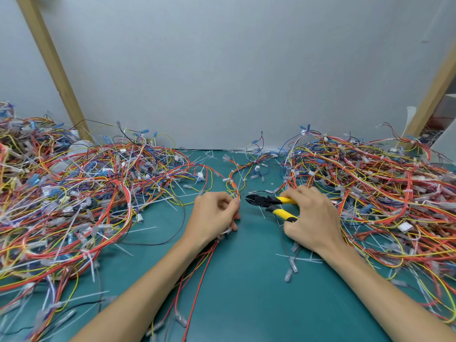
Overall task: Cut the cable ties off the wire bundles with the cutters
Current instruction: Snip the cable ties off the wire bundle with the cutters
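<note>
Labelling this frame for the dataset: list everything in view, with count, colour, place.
wire bundle: one; red, yellow, orange; mat centre, held
cutters: one; black head, yellow handles; just right of the bundle
left wire pile: one; multicoloured; left of mat
right wire pile: one; multicoloured; right of mat
loose cable ties: many; white; scattered on mat
mat: one; teal; under everything
wooden posts: two; tan; back left, back right
wall: one; grey; behind
left hand: grips the bundle
right hand: grips the cutter handles
</note>
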Motion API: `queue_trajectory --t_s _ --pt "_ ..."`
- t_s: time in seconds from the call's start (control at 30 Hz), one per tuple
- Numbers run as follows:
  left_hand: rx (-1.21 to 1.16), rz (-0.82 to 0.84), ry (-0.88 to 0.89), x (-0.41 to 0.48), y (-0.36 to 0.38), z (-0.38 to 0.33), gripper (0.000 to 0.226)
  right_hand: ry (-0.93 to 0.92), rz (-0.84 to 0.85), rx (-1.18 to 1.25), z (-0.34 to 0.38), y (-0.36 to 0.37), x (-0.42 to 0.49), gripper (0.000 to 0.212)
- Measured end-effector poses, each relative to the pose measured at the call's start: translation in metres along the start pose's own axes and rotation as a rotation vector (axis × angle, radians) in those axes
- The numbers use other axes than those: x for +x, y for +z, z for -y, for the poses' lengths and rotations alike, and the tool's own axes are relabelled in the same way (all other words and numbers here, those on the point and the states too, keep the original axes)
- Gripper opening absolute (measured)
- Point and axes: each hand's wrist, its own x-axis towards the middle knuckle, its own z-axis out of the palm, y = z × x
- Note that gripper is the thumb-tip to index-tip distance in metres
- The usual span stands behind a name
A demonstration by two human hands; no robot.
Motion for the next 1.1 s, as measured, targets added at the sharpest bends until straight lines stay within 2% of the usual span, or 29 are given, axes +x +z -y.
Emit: queue_trajectory --t_s 0.13,0.23,0.3,0.4,0.47,0.53,0.7,0.9,1.1 --pt "-0.283 0.053 -0.179 0.005 -0.004 -0.003 0.024 0.010 0.036 -0.002 0.000 0.000 0.000 0.033" --pt "-0.417 0.033 -0.223 0.007 -0.006 -0.003 0.003 0.013 0.034 -0.006 0.000 0.000 0.000 0.032" --pt "-0.467 0.025 -0.218 0.007 -0.007 -0.001 0.015 0.014 0.031 -0.009 0.000 0.000 0.000 0.032" --pt "-0.420 0.038 -0.159 0.006 -0.007 0.000 0.020 0.018 0.037 -0.002 -0.001 0.000 0.000 0.032" --pt "-0.412 0.028 -0.148 0.006 -0.005 0.000 0.013 0.022 0.042 0.000 0.000 0.000 0.000 0.033" --pt "-0.446 0.020 -0.171 0.006 -0.005 -0.001 0.006 0.023 0.038 0.001 0.000 0.000 0.000 0.033" --pt "-0.526 0.025 -0.252 0.009 -0.007 -0.004 0.011 0.025 0.039 0.006 -0.001 -0.001 0.000 0.034" --pt "-0.208 0.062 -0.188 0.010 -0.010 0.003 0.024 0.035 0.051 -0.001 -0.001 -0.001 0.001 0.035" --pt "-0.349 0.124 -0.161 0.012 -0.011 0.006 0.022 0.044 0.027 0.029 0.001 -0.002 0.001 0.033"
